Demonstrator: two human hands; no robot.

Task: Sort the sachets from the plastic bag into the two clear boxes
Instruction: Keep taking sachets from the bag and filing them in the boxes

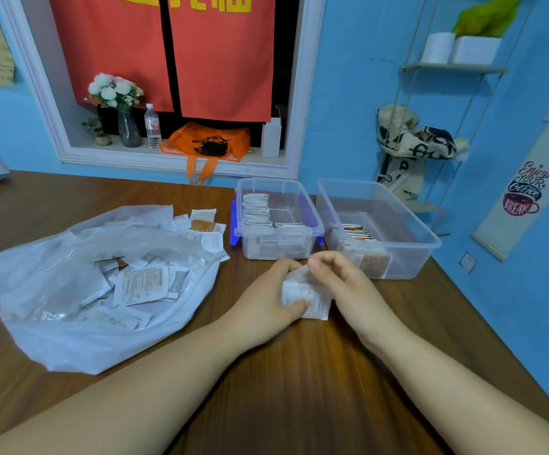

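Sachets (306,298): a small white bundle is held low over the table (299,372), just in front of the box with blue clips (316,230). Whether the bundle touches the wood cannot be told.

Left hand (266,305): it grips the bundle from the side, thumb pressed on its face and fingers curled over its far edge.

Right hand (342,284): its fingers are curled and pinch the top of the same bundle.

Box with blue clips: it stands upright on the table, with white packets standing in rows along its left wall and front.

Second box (412,257): it stands just to the right of the box with blue clips, close beside it. A short row of brown-edged packets stands in its near left corner.

Plastic bag (53,290): it lies to the left of the box with blue clips, well apart from the hands, with its mouth open. Many packets (145,284) lie loose inside it. A few spilled packets (206,224) lie between the bag's mouth and the box with blue clips.
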